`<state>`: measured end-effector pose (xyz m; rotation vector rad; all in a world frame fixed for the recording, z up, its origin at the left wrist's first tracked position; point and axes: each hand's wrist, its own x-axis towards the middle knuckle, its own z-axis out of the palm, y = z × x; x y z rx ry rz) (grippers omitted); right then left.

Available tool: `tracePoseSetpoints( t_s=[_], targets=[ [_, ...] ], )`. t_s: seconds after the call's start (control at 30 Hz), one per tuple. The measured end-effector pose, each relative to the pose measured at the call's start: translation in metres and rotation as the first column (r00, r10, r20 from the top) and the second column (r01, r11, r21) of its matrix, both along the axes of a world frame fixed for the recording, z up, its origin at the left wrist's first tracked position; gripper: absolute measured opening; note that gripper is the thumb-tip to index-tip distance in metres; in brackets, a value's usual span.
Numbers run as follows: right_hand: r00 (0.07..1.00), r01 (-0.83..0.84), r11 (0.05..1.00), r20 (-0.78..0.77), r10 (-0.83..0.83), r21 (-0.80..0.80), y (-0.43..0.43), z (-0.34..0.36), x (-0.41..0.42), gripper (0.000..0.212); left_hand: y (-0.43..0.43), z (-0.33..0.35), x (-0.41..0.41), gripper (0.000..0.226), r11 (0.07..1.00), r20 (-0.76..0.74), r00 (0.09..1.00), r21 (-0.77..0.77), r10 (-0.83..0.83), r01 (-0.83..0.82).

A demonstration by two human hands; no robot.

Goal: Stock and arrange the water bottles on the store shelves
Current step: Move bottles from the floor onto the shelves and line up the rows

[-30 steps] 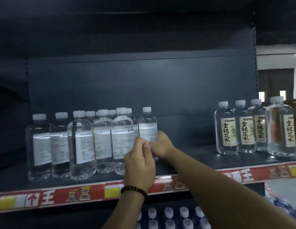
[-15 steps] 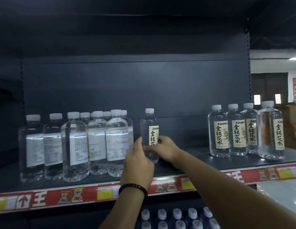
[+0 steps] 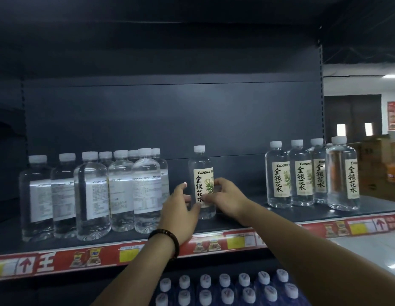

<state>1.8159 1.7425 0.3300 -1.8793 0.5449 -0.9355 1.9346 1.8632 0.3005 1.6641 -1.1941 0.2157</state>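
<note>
We see a dark grey metal shelf [image 3: 287, 214] (a red strip [image 3: 59, 263] runs along its front edge). One clear plastic bottle with a white cap [image 3: 201, 166] stands upright in the middle, with open gaps on both sides. Our left hand [image 3: 181, 210] and right hand [image 3: 227, 197] both curl fingers around it.

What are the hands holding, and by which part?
Both the left hand and right hand grip the lone middle bottle by its labelled lower body, one on each side; it stands upright on the shelf.
</note>
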Motion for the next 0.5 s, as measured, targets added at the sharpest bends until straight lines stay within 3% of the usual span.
tracePoseSetpoints(
  t_s=[0.17,0.33,0.5],
  targets=[
    [0.998,0.034,0.995,-0.051,-0.039,-0.093,0.000,0.004,-0.035,0.032,-0.011,0.013,-0.018,0.065,0.994,-0.035,0.998,0.095,-0.049,0.052],
    [0.975,0.180,0.962,-0.091,-0.202,-0.204,-0.009,0.004,-0.085,0.024,-0.028,0.016,-0.058,0.032,0.981,-0.088,0.982,0.089,-0.165,0.173],
    [0.922,0.356,0.893,-0.053,-0.384,-0.276,-0.016,0.003,-0.142,0.045,-0.057,0.012,-0.102,0.034,0.960,-0.163,0.950,0.051,-0.264,0.276]
  ],
)
